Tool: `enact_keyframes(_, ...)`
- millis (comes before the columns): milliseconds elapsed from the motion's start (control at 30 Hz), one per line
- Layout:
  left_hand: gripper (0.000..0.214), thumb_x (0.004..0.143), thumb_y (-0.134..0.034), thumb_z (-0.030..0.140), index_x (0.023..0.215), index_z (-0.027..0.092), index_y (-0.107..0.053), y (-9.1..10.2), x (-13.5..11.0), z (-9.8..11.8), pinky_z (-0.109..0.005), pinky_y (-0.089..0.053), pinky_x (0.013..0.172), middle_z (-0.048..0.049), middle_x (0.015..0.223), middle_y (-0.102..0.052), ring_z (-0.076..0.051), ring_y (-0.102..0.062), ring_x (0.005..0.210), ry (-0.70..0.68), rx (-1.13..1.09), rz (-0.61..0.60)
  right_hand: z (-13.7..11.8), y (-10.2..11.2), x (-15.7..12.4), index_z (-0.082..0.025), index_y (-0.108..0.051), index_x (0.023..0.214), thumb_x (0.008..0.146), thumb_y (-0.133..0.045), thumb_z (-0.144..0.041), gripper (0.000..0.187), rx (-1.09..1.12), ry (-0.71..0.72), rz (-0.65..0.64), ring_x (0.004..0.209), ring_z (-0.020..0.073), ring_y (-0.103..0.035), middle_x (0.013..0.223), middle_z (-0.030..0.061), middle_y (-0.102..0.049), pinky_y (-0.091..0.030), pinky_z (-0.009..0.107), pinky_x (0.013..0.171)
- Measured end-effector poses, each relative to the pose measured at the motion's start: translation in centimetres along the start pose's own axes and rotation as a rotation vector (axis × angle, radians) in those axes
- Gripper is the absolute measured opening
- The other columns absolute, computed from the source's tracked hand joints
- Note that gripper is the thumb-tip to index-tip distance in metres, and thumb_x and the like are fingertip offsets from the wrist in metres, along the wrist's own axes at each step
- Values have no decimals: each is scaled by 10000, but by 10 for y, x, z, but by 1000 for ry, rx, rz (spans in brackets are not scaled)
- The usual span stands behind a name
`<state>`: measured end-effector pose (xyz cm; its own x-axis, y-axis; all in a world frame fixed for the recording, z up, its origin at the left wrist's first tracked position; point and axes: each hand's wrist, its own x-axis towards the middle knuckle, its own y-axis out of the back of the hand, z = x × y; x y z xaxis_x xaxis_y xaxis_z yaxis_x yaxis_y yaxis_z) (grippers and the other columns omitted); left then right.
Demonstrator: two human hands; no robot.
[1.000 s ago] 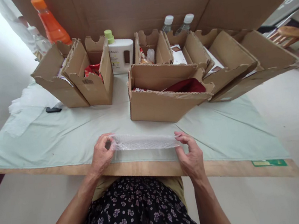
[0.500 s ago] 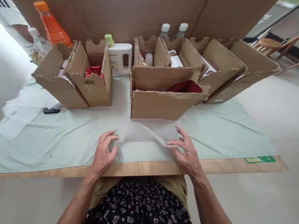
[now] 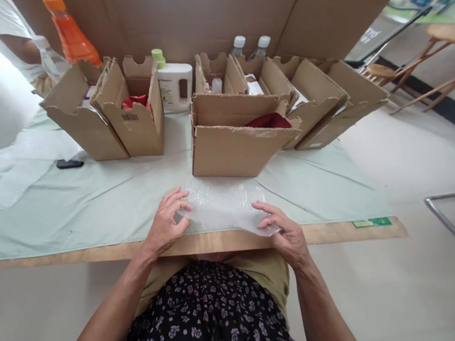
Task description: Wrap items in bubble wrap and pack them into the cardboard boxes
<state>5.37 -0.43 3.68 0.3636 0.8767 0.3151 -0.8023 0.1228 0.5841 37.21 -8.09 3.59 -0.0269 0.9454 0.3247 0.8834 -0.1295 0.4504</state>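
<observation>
1. The table [image 3: 222, 241], its wooden front edge bare, carries a pale green cloth [image 3: 126, 193] that reaches nearly to the person's waist.
2. On it, one long cardboard box [image 3: 228, 150] stands in front of the others, with something dark red inside.
3. A loose pile of clear wrap [image 3: 32, 148] lies at the left.
4. The bubble wrap [image 3: 225, 206] is between the two hands, just in front of the long box, its near edge by the wooden border. A second ago it was a narrow strip pulled between both hands; now it lies spread broad and fairly flat, which suggests the sheet is being opened out rather than held folded.
5. The right hand [image 3: 287, 237] has the near right corner between thumb and fingers, apparently pinched, the index finger lifted clear.
6. The left hand [image 3: 164, 224] is spread, thumb well apart from the fingers, fingertips at the left edge; no pinch shows there, though light contact cannot be told.
</observation>
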Motion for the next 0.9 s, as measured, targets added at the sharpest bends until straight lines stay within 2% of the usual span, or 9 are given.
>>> enact_keyframes(67, 152, 820, -548, 163, 917, 217, -652, 3, -6, 3, -511, -474, 1141, -98, 1245, -740, -285, -618, 1318, 36, -78, -26, 0, 1, -9, -256, -723, 993, 843, -534, -156, 261, -4, -39, 28, 1310, 264, -621, 1251, 70, -745, -451, 520, 1152)
enact_keyframes(167, 273, 826, -571, 203, 1086, 204, -655, 7, -22, 5, -432, -554, 1037, -86, 1101, -780, -241, -724, 1111, 123, -140, -44, 4, 1, -22, -253, -725, 1130, 857, -570, -190, 320, -44, -91, 45, 1270, 260, -645, 1229, 78, -749, -467, 505, 1140)
enact_keyframes(300, 409, 816, -589, 201, 1220, 191, -647, 9, -34, 2, -414, -526, 1071, -101, 1192, -756, -239, -690, 1172, 89, -72, -19, 10, -4, -31, -251, -735, 941, 912, -619, -265, 121, 48, -67, 88, 1160, 257, -696, 1057, 64, -788, -516, 495, 1088)
enact_keyframes(367, 403, 794, -597, 196, 1191, 195, -670, 6, -32, 0, -450, -476, 1132, -111, 1284, -724, -262, -629, 1282, 31, -32, -4, 11, -6, -33, -248, -725, 910, 934, -639, -304, 106, 126, -77, 137, 1121, 249, -712, 1048, 64, -789, -523, 485, 1084)
enact_keyframes(433, 295, 773, -605, 207, 1051, 198, -702, 2, -27, -3, -480, -442, 1160, -109, 1262, -737, -286, -605, 1318, 18, -40, 1, 11, -7, -33, -247, -722, 895, 939, -658, -342, 123, 183, -103, 150, 1103, 243, -723, 1051, 64, -790, -523, 475, 1087)
enact_keyframes(533, 96, 781, -610, 250, 837, 208, -676, -5, -20, -5, -449, -515, 1059, -81, 1068, -789, -271, -699, 1145, 69, -78, -4, 11, -6, -34, -244, -731, 894, 926, -680, -391, 158, 200, -131, 145, 1087, 246, -730, 1039, 64, -793, -535, 459, 1063)
enact_keyframes(633, 160, 852, -590, 313, 922, 197, -675, -11, -22, -5, -350, -583, 829, -55, 908, -775, -207, -733, 864, 117, -87, 34, 13, -8, -35, -235, -743, 911, 919, -678, -418, 195, 170, -153, 168, 1032, 241, -733, 1008, 62, -794, -550, 431, 1007)
enact_keyframes(767, 347, 826, -655, 359, 1125, 182, -667, -16, -26, -1, -333, -562, 873, -70, 993, -778, -208, -726, 931, 149, -78, 62, 19, -14, -34, -212, -717, 873, 905, -663, -450, 246, 118, -205, 225, 815, 197, -704, 849, 33, -763, -571, 351, 823)
enact_keyframes(900, 249, 852, -587, 373, 965, 188, -708, -20, -26, 4, -333, -543, 837, -71, 960, -767, -207, -705, 883, 204, -21, 104, 15, -17, -29, -202, -698, 876, 896, -647, -467, 271, 82, -235, 247, 779, 180, -689, 824, 28, -752, -559, 317, 772)
